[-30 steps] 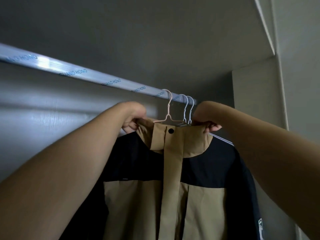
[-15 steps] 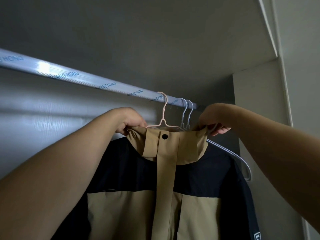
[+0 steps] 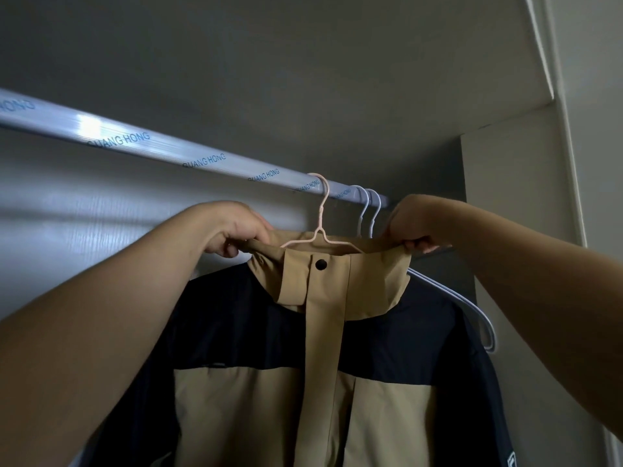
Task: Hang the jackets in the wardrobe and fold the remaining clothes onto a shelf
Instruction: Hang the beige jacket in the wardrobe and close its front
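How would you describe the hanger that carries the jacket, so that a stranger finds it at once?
Follow the silver rail to its right end, where three hooks sit close together. The leftmost belongs to the hanger, whose neck runs down into the jacket collar. It alone is pale pink; the neighbours are white.

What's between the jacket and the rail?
Nothing visible. The jacket hangs on a pink hanger hooked over the rail; two white hangers sit further right. The left hand and right hand grip its collar.
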A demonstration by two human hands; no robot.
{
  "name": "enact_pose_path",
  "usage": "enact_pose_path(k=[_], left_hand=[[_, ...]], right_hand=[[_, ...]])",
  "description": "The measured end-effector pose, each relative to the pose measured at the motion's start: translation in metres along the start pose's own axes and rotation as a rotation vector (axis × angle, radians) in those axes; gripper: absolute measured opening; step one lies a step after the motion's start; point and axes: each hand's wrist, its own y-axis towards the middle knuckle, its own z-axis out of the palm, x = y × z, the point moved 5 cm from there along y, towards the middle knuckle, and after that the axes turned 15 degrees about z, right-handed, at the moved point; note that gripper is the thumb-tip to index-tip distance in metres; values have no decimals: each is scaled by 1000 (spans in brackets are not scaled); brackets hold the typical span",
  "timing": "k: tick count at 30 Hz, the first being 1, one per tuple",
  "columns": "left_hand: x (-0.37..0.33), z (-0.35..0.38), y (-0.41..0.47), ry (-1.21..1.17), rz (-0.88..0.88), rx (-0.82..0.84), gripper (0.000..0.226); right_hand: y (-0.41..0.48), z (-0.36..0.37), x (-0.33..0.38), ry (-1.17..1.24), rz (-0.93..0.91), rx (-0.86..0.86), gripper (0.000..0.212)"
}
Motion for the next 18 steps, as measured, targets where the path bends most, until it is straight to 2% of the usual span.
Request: enact_pose_path(k=[2, 4, 7, 9, 11, 12, 14, 16, 18], left_hand=[[7, -4, 0, 10, -69, 3, 25], [10, -9, 1, -17, -102, -67, 27], [7, -13, 0, -74, 3, -284, 27], [5, -11, -5, -218, 75, -384, 28], [16, -3, -13, -416, 110, -332, 6], [25, 0, -18, -457, 126, -295, 20], [48, 2, -29, -323, 180, -344, 49], [65, 1, -46, 31, 315, -505, 62], [76, 8, -64, 235, 454, -599, 66]], right_hand=[[3, -6, -2, 68, -14, -66, 19], [6, -7, -3, 154, -9, -94, 17], [4, -8, 1, 298, -47, -167, 11], [1, -6, 4, 393, -122, -197, 11], [-3, 2, -1, 482, -177, -182, 13], [-4, 7, -6, 514, -208, -186, 12], [-8, 14, -19, 550, -273, -286, 7], [-14, 21, -36, 509, -315, -445, 23], [-21, 34, -53, 385, -311, -584, 37]])
